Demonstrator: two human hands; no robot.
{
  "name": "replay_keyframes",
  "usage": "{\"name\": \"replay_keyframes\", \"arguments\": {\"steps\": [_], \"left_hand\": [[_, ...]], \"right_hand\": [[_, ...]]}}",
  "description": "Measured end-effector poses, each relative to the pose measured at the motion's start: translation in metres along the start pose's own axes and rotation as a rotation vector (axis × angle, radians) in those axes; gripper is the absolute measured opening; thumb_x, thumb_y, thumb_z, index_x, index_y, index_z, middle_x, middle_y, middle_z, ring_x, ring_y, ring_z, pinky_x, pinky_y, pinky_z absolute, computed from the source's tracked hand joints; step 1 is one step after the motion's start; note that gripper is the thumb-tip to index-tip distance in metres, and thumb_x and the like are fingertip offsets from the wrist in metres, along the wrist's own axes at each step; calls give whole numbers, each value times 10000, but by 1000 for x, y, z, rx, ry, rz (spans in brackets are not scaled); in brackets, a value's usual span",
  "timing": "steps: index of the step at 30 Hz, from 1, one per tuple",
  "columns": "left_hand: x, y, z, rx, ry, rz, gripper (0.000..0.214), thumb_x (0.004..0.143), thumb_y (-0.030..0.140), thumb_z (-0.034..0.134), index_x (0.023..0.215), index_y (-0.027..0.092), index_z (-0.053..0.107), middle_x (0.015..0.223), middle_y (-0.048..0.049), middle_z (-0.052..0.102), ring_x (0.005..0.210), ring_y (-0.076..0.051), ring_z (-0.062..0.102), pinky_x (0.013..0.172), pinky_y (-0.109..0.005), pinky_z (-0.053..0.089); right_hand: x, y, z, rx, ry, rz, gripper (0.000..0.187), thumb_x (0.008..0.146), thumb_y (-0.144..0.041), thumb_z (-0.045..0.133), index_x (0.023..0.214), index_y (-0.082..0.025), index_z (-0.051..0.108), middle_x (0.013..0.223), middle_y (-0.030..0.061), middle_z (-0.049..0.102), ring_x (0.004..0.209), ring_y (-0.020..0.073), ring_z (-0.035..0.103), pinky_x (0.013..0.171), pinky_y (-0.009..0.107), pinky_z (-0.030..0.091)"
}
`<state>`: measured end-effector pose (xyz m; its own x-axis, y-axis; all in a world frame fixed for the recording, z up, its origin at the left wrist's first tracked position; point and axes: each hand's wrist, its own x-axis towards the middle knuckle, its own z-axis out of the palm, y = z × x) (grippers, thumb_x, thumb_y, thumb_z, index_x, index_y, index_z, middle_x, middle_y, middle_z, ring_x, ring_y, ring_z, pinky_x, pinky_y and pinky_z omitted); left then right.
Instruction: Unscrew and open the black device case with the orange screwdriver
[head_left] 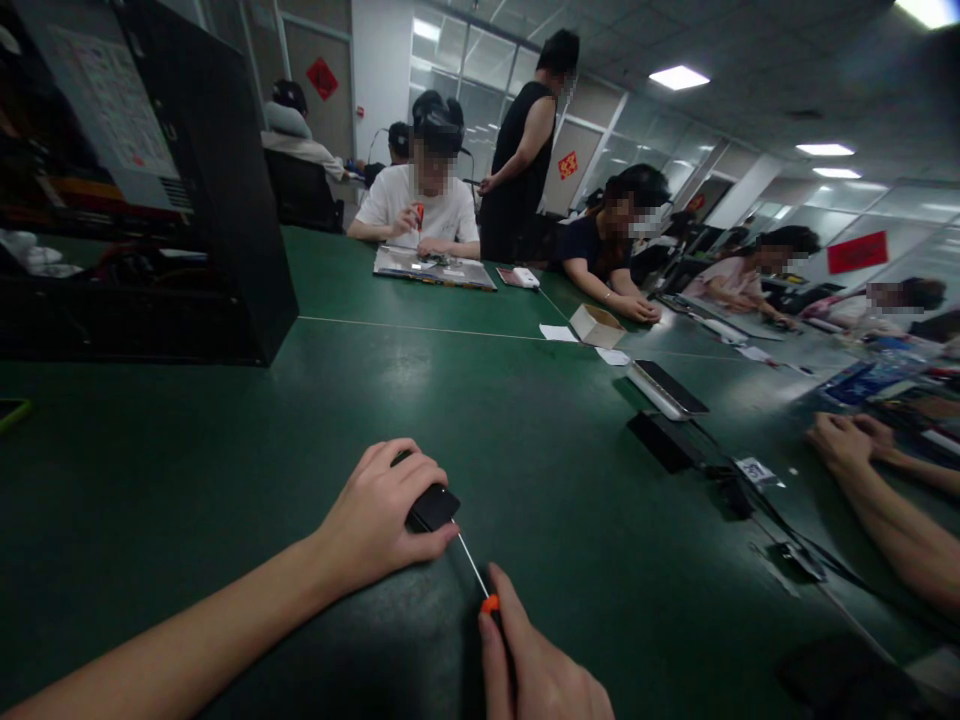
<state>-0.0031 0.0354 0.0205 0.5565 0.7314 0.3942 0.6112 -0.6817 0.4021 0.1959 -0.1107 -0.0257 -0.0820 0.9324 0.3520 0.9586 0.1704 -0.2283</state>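
My left hand (394, 510) is closed around a small flat black device (433, 508) on the green table, its fingers over the top and its thumb along the near side. My right hand (536, 660) grips a screwdriver (491, 604) with an orange and black handle. The thin metal shaft points up and left, and its tip meets the near right edge of the black device. Whether the tip sits in a screw or a seam is too small to tell. Fingers cover much of the device and of the handle.
A black computer case (225, 200) stands open at the left. Right of my hands lie a black power adapter (664, 442), a white box-like device (666, 388) and cables. A small cardboard box (597, 326) is farther back. Another person's hands (847, 440) rest at the right; several people sit around.
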Motion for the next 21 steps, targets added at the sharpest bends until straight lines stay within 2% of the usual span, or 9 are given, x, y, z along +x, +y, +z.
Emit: {"name": "replay_keyframes", "arguments": {"steps": [3,6,8,12,16,21], "left_hand": [[0,0,1,-5,8,0,325,787,370,758,1062,227,662,1105,-56,725,1167,-351,545,1019,-545,408],[-1,0,1,-6,16,1,323,791,376,755,1062,227,663,1110,-60,726,1180,-362,540,1025,-557,403],[-1,0,2,-9,18,-1,332,788,379,759,1066,226,662,1113,-61,727,1184,-365,541,1026,-559,404],[0,-1,2,-9,25,6,339,785,391,763,1064,226,665,1112,-61,727,1182,-361,550,1031,-554,410],[0,0,1,-7,32,8,330,785,398,763,1046,219,668,1094,-63,728,1173,-360,558,1024,-549,419],[0,2,-1,-20,18,-1,339,783,398,766,1048,210,670,1094,-68,726,1169,-361,561,1017,-557,427]], "right_hand": [[9,-11,-1,-53,-8,-18,435,1044,-275,417,1458,-174,506,710,54,772,360,211,645,301,293,454],[19,-25,0,-95,-80,18,347,1031,-224,427,1340,-154,566,627,57,738,374,232,657,298,278,395],[21,-34,2,-115,-118,53,310,1024,-196,420,1283,-153,586,618,65,732,404,239,678,323,270,397],[19,-39,5,-123,-131,80,337,1012,-175,384,1290,-138,570,642,74,736,446,267,698,355,306,432],[21,-16,-1,-36,-124,-28,322,1020,-221,384,1293,-166,548,662,40,743,454,243,700,376,304,448],[45,28,-32,85,-203,-246,270,1058,-292,386,1271,-222,535,884,33,787,644,200,763,512,266,512]]}}
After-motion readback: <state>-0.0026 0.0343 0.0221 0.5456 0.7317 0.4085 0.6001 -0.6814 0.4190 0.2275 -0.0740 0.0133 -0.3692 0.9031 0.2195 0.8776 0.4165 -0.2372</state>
